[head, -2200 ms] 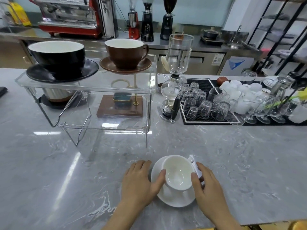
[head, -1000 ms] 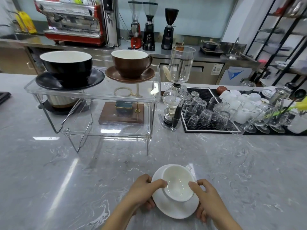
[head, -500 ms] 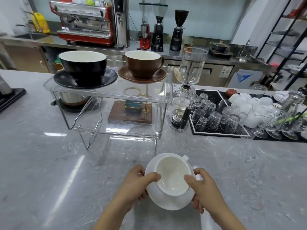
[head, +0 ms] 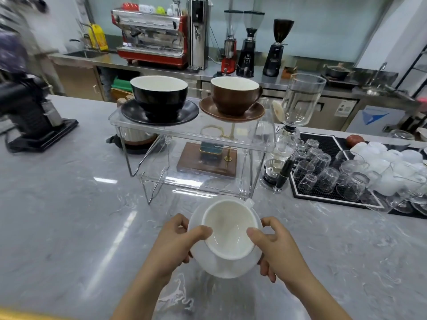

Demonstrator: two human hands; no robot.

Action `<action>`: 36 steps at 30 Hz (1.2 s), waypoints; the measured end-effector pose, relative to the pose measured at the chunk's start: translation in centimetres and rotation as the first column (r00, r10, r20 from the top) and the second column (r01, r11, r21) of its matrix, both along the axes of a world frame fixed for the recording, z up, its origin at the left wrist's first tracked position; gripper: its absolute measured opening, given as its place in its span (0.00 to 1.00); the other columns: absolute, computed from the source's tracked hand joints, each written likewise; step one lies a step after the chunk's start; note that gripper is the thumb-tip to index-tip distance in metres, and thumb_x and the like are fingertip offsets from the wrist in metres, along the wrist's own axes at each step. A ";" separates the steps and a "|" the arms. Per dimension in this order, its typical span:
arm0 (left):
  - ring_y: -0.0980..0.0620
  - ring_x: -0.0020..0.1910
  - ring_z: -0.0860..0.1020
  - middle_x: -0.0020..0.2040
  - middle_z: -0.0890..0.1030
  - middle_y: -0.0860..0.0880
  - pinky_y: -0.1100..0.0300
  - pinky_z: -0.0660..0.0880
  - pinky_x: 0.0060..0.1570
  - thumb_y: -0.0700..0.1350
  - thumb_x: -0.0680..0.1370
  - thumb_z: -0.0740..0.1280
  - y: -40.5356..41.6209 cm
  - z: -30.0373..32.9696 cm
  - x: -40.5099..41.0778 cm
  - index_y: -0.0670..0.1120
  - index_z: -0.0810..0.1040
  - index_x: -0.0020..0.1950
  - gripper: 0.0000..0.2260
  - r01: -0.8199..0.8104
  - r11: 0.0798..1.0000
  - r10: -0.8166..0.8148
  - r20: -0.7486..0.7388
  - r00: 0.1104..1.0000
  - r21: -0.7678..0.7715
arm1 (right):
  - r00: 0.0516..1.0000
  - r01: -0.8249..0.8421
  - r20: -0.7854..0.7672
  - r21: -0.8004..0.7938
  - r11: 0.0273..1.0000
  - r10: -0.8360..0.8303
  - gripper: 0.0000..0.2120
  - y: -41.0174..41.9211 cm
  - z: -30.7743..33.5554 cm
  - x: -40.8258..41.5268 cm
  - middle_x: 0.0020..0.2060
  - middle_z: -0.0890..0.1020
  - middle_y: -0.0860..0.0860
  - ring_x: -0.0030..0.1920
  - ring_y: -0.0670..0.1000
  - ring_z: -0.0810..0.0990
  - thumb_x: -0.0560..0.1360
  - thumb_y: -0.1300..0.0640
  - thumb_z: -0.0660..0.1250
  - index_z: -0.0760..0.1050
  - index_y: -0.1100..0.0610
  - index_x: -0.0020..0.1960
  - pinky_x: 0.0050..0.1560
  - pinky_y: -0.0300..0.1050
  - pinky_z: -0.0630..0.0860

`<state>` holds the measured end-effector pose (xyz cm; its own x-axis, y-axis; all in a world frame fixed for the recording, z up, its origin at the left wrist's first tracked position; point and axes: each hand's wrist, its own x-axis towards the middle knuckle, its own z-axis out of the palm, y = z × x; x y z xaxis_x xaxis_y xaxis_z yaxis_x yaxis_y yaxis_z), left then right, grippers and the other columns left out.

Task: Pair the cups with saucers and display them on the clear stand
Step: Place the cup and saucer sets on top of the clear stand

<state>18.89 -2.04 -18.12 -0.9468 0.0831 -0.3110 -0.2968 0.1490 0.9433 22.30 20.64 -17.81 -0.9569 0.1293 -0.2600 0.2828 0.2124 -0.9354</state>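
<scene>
A white cup (head: 230, 229) sits on a white saucer (head: 227, 265), both lifted above the marble counter just in front of the clear stand (head: 184, 132). My left hand (head: 175, 243) grips the saucer's left edge with its thumb on the cup rim. My right hand (head: 277, 245) holds the right edge the same way. On the stand's top shelf a black cup (head: 159, 93) rests on a black saucer (head: 129, 110), and to its right a brown cup (head: 233, 94) rests on a brown saucer (head: 256, 112). The lower shelf holds no cups.
Right of the stand stands a glass siphon brewer (head: 298, 116), then a black mat (head: 323, 142) with several upturned glasses and white cups. A black grinder (head: 27, 112) is at the far left. A wooden scale base (head: 208, 160) sits behind the stand.
Both hands moved from beside the cup to gripping the saucer, lifted the cup and saucer off the counter, and carried them forward toward the stand. The view shifted so the stand sits more to the right.
</scene>
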 end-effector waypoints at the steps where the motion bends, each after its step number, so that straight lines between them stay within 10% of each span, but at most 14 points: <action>1: 0.55 0.20 0.70 0.24 0.78 0.52 0.65 0.65 0.20 0.59 0.55 0.74 -0.3 0.2 0.0 0.43 0.71 0.41 0.26 -0.013 1.000 0.013 -0.005 1.000 0.006 | 1.000 -0.010 -0.004 -0.004 1.000 0.010 0.22 -0.3 0.2 -0.2 0.30 0.81 0.54 0.21 0.54 0.73 0.64 0.40 0.69 0.71 0.50 0.52 0.19 0.38 0.64; 31: 0.54 0.22 0.66 0.26 0.70 0.51 0.61 0.63 0.27 0.55 0.68 0.77 -4.9 5.5 -9.4 0.35 0.83 0.44 0.22 -0.330 0.942 0.337 -0.216 0.916 0.070 | 0.998 0.000 -0.069 -0.085 0.996 -0.006 0.22 -8.1 5.4 -10.3 0.32 0.81 0.52 0.23 0.47 0.78 0.71 0.34 0.66 0.70 0.47 0.57 0.23 0.39 0.73; 36: 0.60 0.18 0.68 0.20 0.72 0.57 0.58 0.65 0.29 0.57 0.70 0.76 -4.4 5.2 -12.0 0.47 0.81 0.33 0.15 -0.348 0.937 0.348 -0.192 0.917 0.034 | 0.997 0.026 -0.070 -0.122 0.992 -0.035 0.27 -8.4 5.4 -12.3 0.41 0.81 0.53 0.26 0.49 0.77 0.72 0.34 0.65 0.72 0.51 0.62 0.23 0.38 0.71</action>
<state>6.91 -6.42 -12.88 -0.9573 -0.2630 -0.1203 -0.1433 0.0701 0.9872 10.04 12.22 -12.40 -0.9697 0.1305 -0.2065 0.2189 0.0891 -0.9717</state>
